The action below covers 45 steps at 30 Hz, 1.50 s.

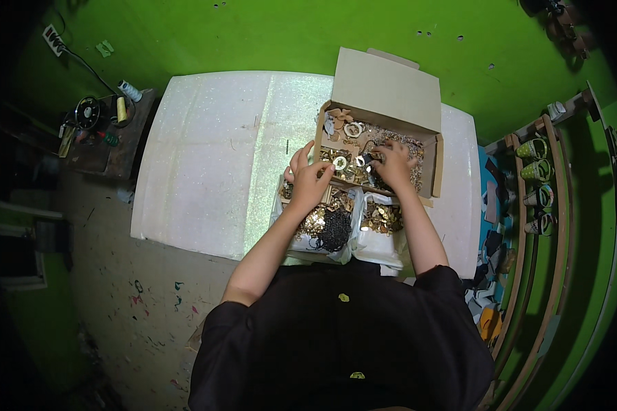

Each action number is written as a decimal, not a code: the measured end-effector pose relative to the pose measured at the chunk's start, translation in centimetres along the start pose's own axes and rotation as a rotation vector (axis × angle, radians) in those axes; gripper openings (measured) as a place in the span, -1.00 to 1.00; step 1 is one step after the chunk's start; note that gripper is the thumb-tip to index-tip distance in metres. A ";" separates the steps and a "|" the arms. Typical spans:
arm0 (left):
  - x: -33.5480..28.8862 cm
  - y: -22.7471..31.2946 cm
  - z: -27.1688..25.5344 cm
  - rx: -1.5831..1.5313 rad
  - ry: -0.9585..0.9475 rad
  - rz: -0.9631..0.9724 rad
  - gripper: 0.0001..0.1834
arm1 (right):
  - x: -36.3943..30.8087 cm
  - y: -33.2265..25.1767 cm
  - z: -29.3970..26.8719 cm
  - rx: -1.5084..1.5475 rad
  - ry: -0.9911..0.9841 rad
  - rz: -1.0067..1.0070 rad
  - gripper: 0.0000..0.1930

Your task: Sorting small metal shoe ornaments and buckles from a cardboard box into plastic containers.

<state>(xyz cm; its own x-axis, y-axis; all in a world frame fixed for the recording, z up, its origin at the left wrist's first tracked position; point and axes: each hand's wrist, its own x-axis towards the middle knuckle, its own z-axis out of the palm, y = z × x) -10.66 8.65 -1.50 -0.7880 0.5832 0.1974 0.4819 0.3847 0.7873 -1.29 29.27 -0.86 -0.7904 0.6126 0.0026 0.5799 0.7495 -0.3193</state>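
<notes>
At cardboard box [438, 164]: both hands [310, 181] [395, 166], grip unclear.

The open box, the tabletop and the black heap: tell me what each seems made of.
Open box: likely cardboard, matte brown, judging by its plain folded panels.
Tabletop: perhaps a plastic-coated sheet, whitish and glittery, with sparkles and crease lines.
Black heap: possibly metal or plastic chain; tangled dark strands show, too small to settle it.

Box [391, 89] on table [199, 157], trinkets [397, 139] in it; two bags [380, 248] before box, strands [336, 229] in left bag; bench [92, 162] left of table, rack [557, 195] right
</notes>
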 end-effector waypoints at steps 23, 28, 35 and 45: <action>-5.9 -2.9 -11.4 0.182 -0.107 0.032 -0.81 | -1.1 -0.1 -0.1 0.414 0.061 -0.038 -0.75; -8.9 -3.5 -11.3 0.267 -0.221 -0.015 -0.85 | -4.3 -2.2 0.6 0.797 0.060 -0.140 -0.75; -11.1 -3.8 -9.5 0.363 -0.259 -0.037 -0.88 | -8.5 -7.3 0.2 1.001 -0.099 -0.128 -0.76; -11.5 -5.3 -8.5 0.368 -0.166 -0.119 -0.86 | -9.5 -9.2 0.2 0.927 -0.094 -0.227 -0.76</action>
<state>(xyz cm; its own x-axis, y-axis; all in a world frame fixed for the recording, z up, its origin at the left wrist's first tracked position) -7.35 -6.15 -2.99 -0.7885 0.6150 -0.0023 0.5200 0.6687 0.5315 0.83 16.47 1.89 -0.9004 0.4248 0.0938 0.0557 0.3264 -0.9436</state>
